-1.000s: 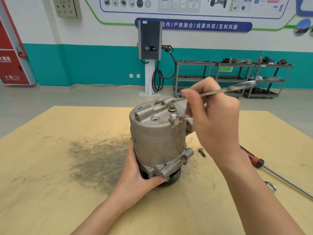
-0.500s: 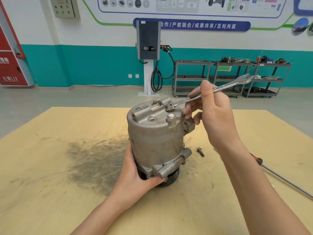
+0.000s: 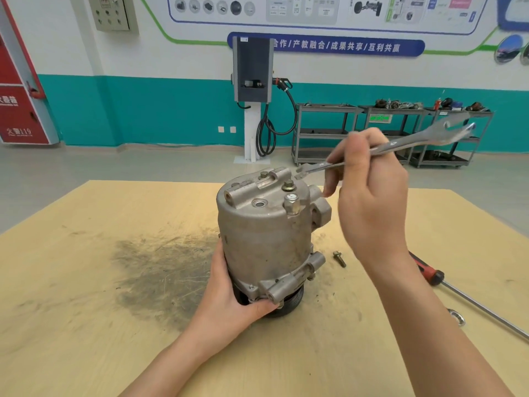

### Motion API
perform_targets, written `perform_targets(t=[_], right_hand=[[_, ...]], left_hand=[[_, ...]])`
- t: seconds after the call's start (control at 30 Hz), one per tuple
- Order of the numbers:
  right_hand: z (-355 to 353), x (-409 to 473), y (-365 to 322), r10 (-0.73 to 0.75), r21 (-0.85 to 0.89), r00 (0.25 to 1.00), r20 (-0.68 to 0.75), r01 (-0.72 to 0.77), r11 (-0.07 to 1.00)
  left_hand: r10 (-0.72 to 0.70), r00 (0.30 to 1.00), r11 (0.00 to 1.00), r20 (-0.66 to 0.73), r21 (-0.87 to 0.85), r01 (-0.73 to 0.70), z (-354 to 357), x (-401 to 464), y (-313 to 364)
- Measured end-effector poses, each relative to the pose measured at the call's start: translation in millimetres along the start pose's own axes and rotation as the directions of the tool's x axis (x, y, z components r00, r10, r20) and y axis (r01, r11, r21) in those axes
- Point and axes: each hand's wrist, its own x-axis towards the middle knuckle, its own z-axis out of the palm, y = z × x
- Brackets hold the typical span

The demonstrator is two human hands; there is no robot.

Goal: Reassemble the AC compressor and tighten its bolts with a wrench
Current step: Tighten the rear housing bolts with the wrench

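Wrench lifted just off the compressor's top bolt, ready for another bite.

Compressor stands upright near the middle of the wooden table, pulley end down; the left hand wraps its near, lower edge to steady it, while the right hand pinches the wrench shaft, whose small open end hovers just beyond the top bolt, apart from it. Judging from this, a poorly seated jaw could slip and round the bolt head, or jolt the tall housing so it tips on its narrow base if the steadying hold slackens. A loose bolt lies to the right of the compressor, and a red-handled screwdriver further right; either could be knocked away by a swinging forearm.
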Motion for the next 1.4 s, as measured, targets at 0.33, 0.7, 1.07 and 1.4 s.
perform_targets(t=[0.33, 0.7, 1.07, 1.4], right_hand=[[-7, 9, 24, 0.497, 0.373, 0.841, 0.212, -0.540, 0.755], [-6, 9, 25, 0.461, 0.428, 0.854, 0.241, -0.520, 0.739], [-6, 7, 20, 0.332, 0.466, 0.913, 0.237, -0.407, 0.786], [5, -6, 13, -0.206, -0.148, 0.973, 0.102, 0.220, 0.964]], left_hand=[[0.001, 1.000, 1.000, 0.004, 0.010, -0.002, -1, 0, 0], [0.023, 1.000, 1.000, 0.006, 0.010, -0.023, -1, 0, -2], [0.018, 1.000, 1.000, 0.007, 0.024, -0.018, -2, 0, -1], [0.007, 1.000, 0.999, 0.002, 0.032, -0.007, -2, 1, -2]])
